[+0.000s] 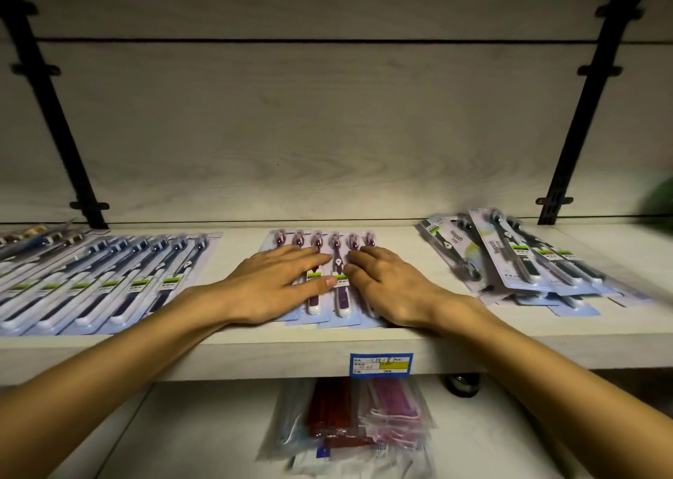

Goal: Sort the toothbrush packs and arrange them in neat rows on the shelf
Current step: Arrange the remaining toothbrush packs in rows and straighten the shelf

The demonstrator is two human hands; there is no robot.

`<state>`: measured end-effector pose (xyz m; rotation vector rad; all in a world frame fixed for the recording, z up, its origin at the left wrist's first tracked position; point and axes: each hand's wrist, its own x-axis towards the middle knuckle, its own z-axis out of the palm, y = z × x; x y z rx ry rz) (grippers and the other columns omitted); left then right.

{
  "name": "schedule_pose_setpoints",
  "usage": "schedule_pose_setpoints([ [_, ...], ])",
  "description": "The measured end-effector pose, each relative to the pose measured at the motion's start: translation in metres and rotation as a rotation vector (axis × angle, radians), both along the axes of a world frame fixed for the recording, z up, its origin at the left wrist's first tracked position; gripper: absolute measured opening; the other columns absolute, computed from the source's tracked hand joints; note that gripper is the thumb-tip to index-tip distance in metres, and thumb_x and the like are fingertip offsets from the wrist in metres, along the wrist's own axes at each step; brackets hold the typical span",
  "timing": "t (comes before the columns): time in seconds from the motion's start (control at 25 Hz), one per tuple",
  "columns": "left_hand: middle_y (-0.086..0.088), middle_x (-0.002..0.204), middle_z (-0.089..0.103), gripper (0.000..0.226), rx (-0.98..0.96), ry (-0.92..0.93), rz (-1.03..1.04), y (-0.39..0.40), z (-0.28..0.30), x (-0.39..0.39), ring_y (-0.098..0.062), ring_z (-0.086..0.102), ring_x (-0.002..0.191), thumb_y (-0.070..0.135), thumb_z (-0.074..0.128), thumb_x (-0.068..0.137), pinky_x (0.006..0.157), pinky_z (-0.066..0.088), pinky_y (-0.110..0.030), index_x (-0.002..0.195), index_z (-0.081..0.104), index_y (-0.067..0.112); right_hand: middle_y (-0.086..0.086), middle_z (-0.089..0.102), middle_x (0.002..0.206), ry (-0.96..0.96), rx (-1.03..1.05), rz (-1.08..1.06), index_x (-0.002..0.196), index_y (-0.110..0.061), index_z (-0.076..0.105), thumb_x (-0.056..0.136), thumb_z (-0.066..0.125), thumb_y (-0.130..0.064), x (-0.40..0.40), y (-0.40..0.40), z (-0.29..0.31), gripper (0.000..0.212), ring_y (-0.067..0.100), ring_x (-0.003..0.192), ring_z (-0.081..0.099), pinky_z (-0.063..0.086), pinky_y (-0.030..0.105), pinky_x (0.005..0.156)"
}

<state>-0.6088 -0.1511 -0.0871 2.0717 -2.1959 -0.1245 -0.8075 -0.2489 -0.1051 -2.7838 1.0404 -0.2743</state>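
Both hands flat, fingers straight, pressing the purple toothbrush packs (337, 278) mid-shelf (255, 347): left hand (276, 282) on the row's left half, right hand (386, 285) on the right. Packs look light, slick, thin blister cards that likely slide and overlap easily; best squared by pushing edges, lifted by card ends, like the messy green packs (520, 260) at right
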Motion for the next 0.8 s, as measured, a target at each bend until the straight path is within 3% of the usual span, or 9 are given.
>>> schedule_pose_setpoints([
  [0.32, 0.021, 0.165, 0.015, 0.081, 0.022, -0.005, -0.01, 0.021, 0.0, 0.003, -0.009, 0.01, 0.154, 0.085, 0.011, 0.084, 0.123, 0.012, -0.035, 0.156, 0.017, 0.048, 0.003, 0.018, 0.165, 0.129, 0.007, -0.12, 0.157, -0.029, 0.02, 0.104, 0.012, -0.047, 0.018, 0.018, 0.0, 0.056, 0.03, 0.152, 0.011, 0.018, 0.053, 0.12],
  [0.48, 0.014, 0.167, 0.016, 0.07, -0.031, -0.035, 0.012, 0.035, -0.001, -0.005, -0.012, 0.01, 0.154, 0.072, 0.017, 0.097, 0.123, 0.01, -0.036, 0.158, 0.017, 0.039, 0.004, 0.011, 0.167, 0.186, -0.02, -0.102, 0.158, -0.022, 0.017, 0.107, 0.015, -0.039, 0.014, 0.045, 0.013, 0.055, 0.031, 0.153, 0.006, 0.01, 0.049, 0.124],
  [0.6, 0.01, 0.168, 0.01, 0.08, -0.046, -0.065, 0.002, 0.049, -0.011, -0.006, -0.014, 0.006, 0.155, 0.077, 0.014, 0.093, 0.124, 0.01, -0.045, 0.16, 0.011, 0.032, 0.007, 0.015, 0.165, 0.206, -0.138, -0.056, 0.155, -0.014, 0.026, 0.108, 0.021, -0.03, 0.0, 0.069, 0.013, 0.051, 0.033, 0.15, 0.015, 0.008, 0.044, 0.124],
  [0.8, 0.01, 0.169, 0.008, 0.089, -0.07, -0.053, -0.001, 0.062, -0.014, -0.008, -0.016, 0.006, 0.155, 0.082, 0.009, 0.087, 0.124, 0.008, -0.052, 0.16, 0.009, 0.031, 0.003, 0.016, 0.165, 0.246, -0.205, -0.043, 0.152, -0.016, 0.032, 0.107, 0.018, -0.029, -0.009, 0.088, 0.012, 0.049, 0.029, 0.15, 0.017, 0.01, 0.044, 0.123],
])
